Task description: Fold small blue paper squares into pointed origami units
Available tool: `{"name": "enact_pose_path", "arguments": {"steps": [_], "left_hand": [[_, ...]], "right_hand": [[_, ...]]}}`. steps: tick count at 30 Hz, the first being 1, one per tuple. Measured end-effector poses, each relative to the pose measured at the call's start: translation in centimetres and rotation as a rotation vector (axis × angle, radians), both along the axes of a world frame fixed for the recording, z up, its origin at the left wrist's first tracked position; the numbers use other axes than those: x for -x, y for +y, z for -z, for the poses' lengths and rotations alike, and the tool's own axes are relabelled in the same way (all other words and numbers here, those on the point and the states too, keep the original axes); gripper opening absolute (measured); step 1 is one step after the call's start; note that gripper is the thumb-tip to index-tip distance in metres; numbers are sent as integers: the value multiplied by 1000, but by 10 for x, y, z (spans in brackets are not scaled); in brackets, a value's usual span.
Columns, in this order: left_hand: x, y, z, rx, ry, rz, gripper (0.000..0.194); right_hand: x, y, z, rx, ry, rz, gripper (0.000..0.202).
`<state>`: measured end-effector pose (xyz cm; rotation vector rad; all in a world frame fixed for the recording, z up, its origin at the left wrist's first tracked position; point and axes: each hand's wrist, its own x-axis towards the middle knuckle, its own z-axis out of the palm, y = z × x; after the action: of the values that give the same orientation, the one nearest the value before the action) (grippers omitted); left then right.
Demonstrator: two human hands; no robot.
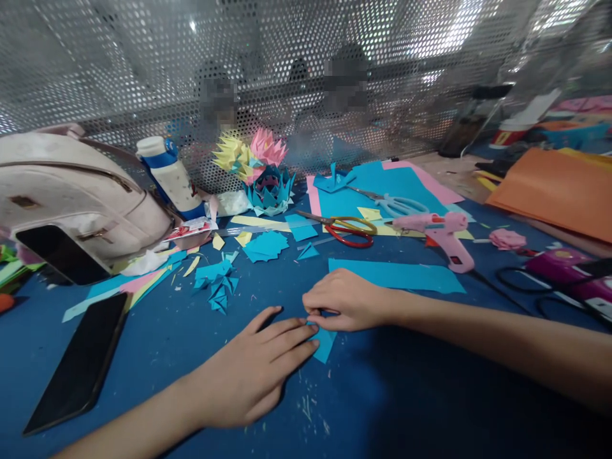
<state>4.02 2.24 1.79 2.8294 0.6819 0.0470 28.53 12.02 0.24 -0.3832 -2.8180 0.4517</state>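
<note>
A small piece of blue paper [326, 346] lies on the dark blue table, partly covered by both hands. My left hand [261, 363] rests flat with its fingers stretched out, the fingertips touching the paper's left side. Over the paper's upper edge, my right hand [351, 299] has its fingers curled and thumb drawn in, apparently pinching that edge; the exact grip is hidden. Just behind the right hand lies a blue paper strip [406, 275]. Folded blue paper pieces [217, 280] sit to the left, with a stack of blue cut paper [266, 247] beyond them.
Red-and-yellow-handled scissors [349, 231], light-blue-handled scissors [399, 204] and a pink glue gun [442, 233] lie behind my hands. Paper flowers [270, 188], a bottle [169, 178] and a backpack [81, 191] stand at the back left. A phone [79, 363] lies left; orange paper [557, 191] is right.
</note>
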Motion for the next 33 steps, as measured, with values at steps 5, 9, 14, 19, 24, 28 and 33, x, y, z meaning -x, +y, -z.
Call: {"name": "enact_pose_path", "arguments": {"steps": [5,9,14,19,24,28,33], "left_hand": [[1,0,1,10,5,-2,69],[0,0,0,13,-16,-9,68],[-2,3,2,-7,-46,0,67],[-2,5,3,-27,-78,5,61],[-2,5,4,-45,-104,-7,58],[-1,5,5,-50,-107,-17,57],[-1,5,3,-40,-89,-16,55]], "right_hand": [[0,1,2,-16,8,-10,19],[-1,3,4,-24,-1,-31,20],[-2,5,2,-31,-2,-76,20],[-2,4,0,-54,2,-80,21],[-3,5,1,-51,-14,-80,21],[-3,5,-1,-48,-38,-85,25],[-2,6,-3,-51,-57,-72,33]]}}
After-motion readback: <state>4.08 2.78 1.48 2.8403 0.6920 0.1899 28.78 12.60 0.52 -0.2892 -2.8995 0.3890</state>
